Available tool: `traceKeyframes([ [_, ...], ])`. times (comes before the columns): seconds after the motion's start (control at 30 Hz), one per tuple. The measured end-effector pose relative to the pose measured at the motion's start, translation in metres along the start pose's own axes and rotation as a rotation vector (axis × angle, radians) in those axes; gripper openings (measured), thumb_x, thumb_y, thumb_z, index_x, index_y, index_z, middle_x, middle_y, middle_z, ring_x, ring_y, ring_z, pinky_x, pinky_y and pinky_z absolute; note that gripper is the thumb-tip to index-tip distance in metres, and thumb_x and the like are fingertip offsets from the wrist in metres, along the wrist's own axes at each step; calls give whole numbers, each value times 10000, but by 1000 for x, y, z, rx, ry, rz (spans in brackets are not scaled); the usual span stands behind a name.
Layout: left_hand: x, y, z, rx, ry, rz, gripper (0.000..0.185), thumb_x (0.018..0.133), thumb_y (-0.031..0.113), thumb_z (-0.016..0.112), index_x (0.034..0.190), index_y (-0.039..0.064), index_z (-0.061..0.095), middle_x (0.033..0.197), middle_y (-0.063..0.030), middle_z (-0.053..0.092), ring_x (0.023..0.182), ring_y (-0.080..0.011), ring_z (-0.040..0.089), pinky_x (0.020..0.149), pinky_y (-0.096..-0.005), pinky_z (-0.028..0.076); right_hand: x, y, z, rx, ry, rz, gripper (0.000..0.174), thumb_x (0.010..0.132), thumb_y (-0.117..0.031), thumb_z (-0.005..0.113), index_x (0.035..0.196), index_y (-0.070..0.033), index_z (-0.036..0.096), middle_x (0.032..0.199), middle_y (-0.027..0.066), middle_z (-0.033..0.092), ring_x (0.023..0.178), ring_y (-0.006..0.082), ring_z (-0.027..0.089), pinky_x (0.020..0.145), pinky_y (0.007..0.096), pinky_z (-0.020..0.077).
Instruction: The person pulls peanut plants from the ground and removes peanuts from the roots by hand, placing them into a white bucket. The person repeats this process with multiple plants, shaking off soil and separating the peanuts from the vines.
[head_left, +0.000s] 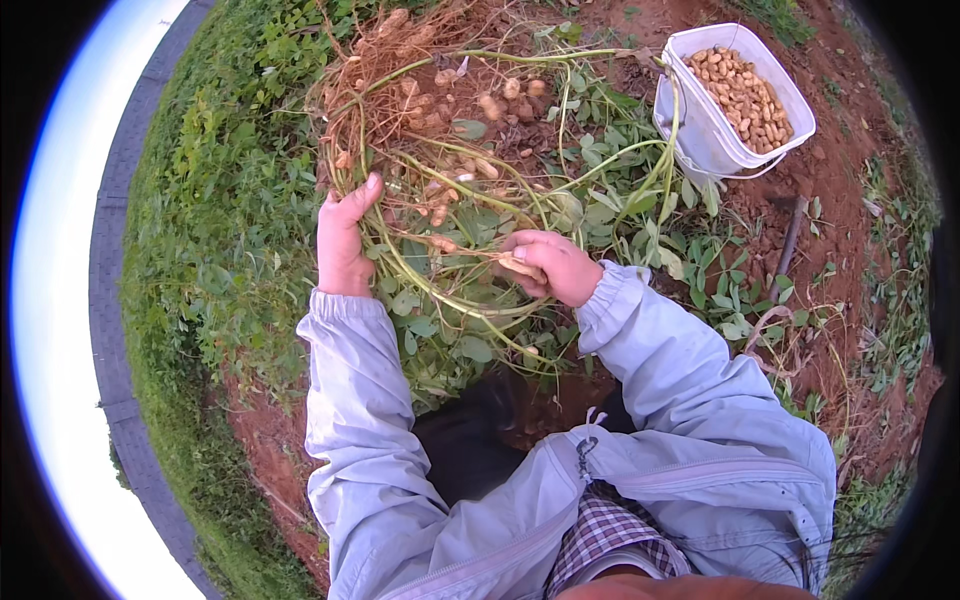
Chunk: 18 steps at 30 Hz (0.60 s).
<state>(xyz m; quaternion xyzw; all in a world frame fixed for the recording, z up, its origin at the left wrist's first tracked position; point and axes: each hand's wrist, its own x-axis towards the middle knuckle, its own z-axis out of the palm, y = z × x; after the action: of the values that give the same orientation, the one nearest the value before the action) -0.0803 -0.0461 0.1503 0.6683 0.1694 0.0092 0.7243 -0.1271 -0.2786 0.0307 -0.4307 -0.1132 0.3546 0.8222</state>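
My left hand (346, 236) is closed around the stems of an uprooted peanut plant, just below its tangled brown roots (382, 75). Between the thumb and fingers of my right hand (551, 264) is a peanut pod (519, 265), which a thin strand seems to join to the plant. More pods (441, 214) hang among the green stems (420, 281) between my two hands. Others (491, 105) show near the roots, over reddish soil. Leaves of the plant spread beneath and to the right of my hands.
A white plastic bucket (694, 146) holding many peanut pods (739, 97) stands on the red soil at upper right. Below it a dark stick-like bar (789, 244) lies on the ground. Dense green plants (232, 195) grow along the left, beside a grey paved strip (112, 285).
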Motion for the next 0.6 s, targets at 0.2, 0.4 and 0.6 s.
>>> traceKeyframes([
  [0.2, -2, -1, 15, 30, -20, -3, 323, 759, 133, 705, 1042, 49, 574, 814, -3, 583, 642, -120, 546, 552, -260, 450, -4, 2, 10, 369, -91, 34, 410, 755, -263, 561, 1055, 10, 502, 734, 125, 556, 502, 140, 484, 367, 243, 321],
  [0.4, 11, -10, -11, 26, -94, -22, 354, 806, 89, 654, 1131, 10, 538, 936, -52, 622, 790, -167, 610, 712, -309, 511, -2, -4, 25, 384, -115, 97, 225, 831, -164, 519, 972, 10, 533, 729, 126, 579, 452, 113, 445, 368, 229, 334],
  [0.6, 18, -18, -3, 8, -95, -29, 346, 820, 105, 651, 1130, 1, 537, 955, -71, 638, 820, -181, 624, 722, -317, 516, -13, -7, 14, 447, -258, 38, 253, 850, -78, 505, 1079, -12, 591, 809, 92, 604, 476, 96, 466, 411, 204, 371],
])
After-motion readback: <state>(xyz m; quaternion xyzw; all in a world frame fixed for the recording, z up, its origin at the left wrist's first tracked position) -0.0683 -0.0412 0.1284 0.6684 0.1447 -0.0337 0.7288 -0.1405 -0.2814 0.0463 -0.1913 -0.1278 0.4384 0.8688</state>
